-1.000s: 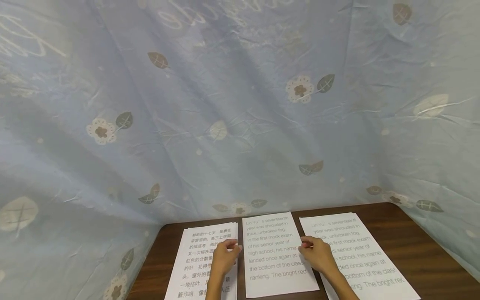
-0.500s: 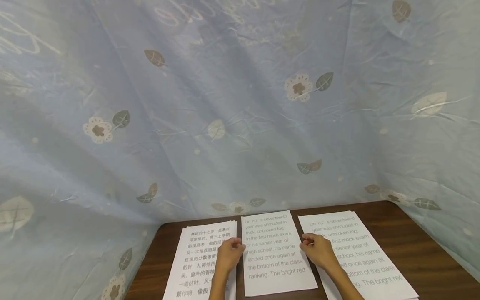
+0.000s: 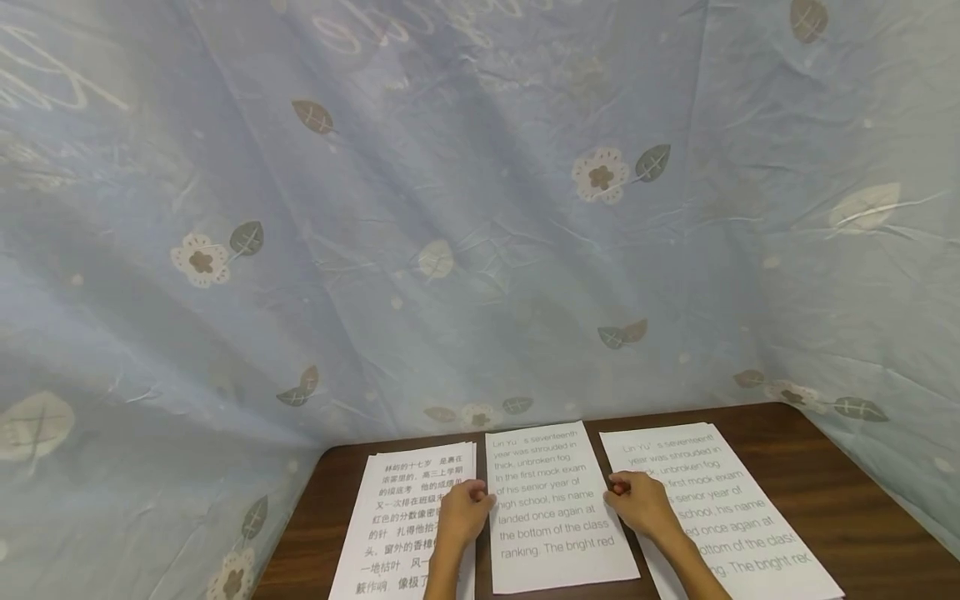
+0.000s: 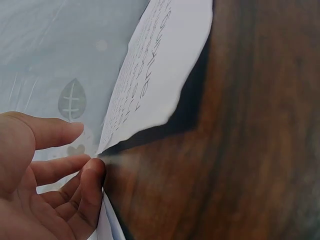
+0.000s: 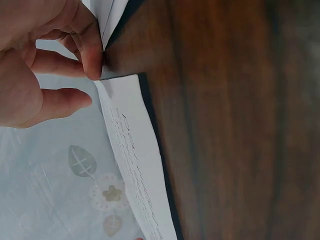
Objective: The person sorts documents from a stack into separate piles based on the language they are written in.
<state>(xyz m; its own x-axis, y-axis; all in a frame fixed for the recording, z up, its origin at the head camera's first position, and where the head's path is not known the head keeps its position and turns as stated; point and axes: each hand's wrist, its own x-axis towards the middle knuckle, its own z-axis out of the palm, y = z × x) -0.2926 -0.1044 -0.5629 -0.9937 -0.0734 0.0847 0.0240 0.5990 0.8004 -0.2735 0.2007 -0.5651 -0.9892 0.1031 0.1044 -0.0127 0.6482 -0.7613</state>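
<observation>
A white sheet [image 3: 558, 575] with English print lies in the middle of the table, possibly atop others. My left hand [image 3: 462, 510] is at its left edge, its tip overlapping that edge in the head view. In the left wrist view its thumb and forefinger stand apart, the other fingers loosely bent near the corner of a printed sheet [image 4: 165, 75]. On the sheet's right side is my right hand [image 3: 643, 504], thumb and fingers apart in the right wrist view, fingertips close to a paper corner [image 5: 125, 90]. Whether fingertips touch paper is unclear.
A stack of sheets with Chinese print [image 3: 375, 533] lies left, partly under my left forearm. To the right lies a stack with English print [image 3: 750, 533], partly behind my right hand. The dark wooden table [image 3: 840, 492] ends at a patterned curtain [image 3: 480, 333].
My left hand has shifted right, from over the Chinese-print stack to the middle sheet's left edge. The right hand has moved slightly right. The sheets look unmoved on the table.
</observation>
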